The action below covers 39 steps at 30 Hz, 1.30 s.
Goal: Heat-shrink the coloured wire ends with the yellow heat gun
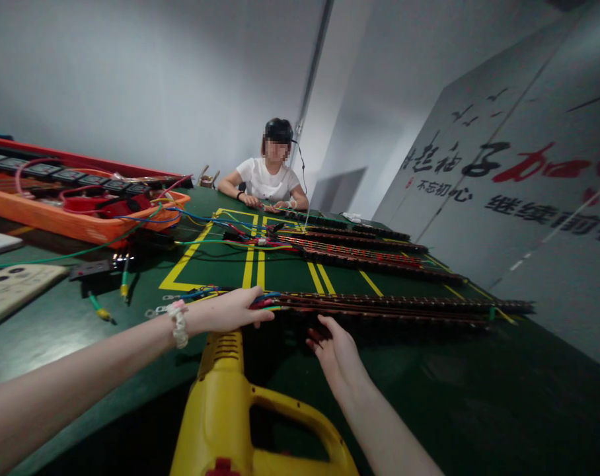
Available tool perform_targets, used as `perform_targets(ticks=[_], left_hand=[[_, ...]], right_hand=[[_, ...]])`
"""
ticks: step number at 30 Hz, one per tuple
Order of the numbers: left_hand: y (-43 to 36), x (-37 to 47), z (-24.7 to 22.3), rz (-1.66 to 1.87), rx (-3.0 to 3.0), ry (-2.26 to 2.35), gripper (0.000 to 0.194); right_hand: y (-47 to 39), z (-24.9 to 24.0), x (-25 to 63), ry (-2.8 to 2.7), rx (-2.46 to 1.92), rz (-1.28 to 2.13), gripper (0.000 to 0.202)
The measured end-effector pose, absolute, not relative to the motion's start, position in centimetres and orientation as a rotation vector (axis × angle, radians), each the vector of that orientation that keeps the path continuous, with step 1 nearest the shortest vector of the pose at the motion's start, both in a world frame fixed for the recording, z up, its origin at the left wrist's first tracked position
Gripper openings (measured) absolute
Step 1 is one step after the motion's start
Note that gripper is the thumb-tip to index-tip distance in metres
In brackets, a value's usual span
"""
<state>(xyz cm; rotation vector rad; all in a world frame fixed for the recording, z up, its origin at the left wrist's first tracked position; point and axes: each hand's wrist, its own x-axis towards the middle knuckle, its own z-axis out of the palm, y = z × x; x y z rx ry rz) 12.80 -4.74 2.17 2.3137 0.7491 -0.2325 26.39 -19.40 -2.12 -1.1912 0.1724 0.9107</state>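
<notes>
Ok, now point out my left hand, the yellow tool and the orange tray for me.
Left hand [235,309]: head view, on the back of the hand.
Yellow tool [218,410]: head view, on its body, beside the handle opening.
Orange tray [52,219]: head view, on its front wall.

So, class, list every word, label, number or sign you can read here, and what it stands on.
"起袖子", black, on the right-hand wall; the character before it is unclear
"加", red, same wall; the red strokes after it are unclear
"不忘初心", black, below
"继续前", black, beside that; the next character is cut off
Red seal: too small to read
Yellow tool, wire bundle: nothing readable
</notes>
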Motion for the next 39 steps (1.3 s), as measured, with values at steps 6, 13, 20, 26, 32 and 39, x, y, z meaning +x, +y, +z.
perform_targets(ticks=[6,13,20,26,32,39], left_hand=[[-4.1,12.8,2.0,-0.200,2.457,0.816,0.065],[-0.7,13.7,-0.2,-0.243,2.491,0.806,0.068],[1.7,13.3,-0.9,-0.218,2.511,0.673,0.070],[1.2,11.8,-0.1,-0.216,2.472,0.691,0.070],[1.1,7.6,0.0,0.019,2.449,0.670,0.048],[-1.7,1.5,-1.0,0.281,2.609,0.696,0.039]], right_hand=[[-19.3,-1.8,26.8,0.169,-1.176,0.956,0.016],[-19.1,-1.6,27.0,0.103,-1.165,1.054,0.019],[-19.9,-0.6,25.0,-0.369,-1.331,1.070,0.055],[-21.6,1.1,23.0,-1.358,-1.607,0.909,0.034],[-24.4,4.3,20.3,-1.925,-1.764,0.715,0.046],[-25.9,2.8,17.0,-1.990,-2.092,1.034,0.100]])
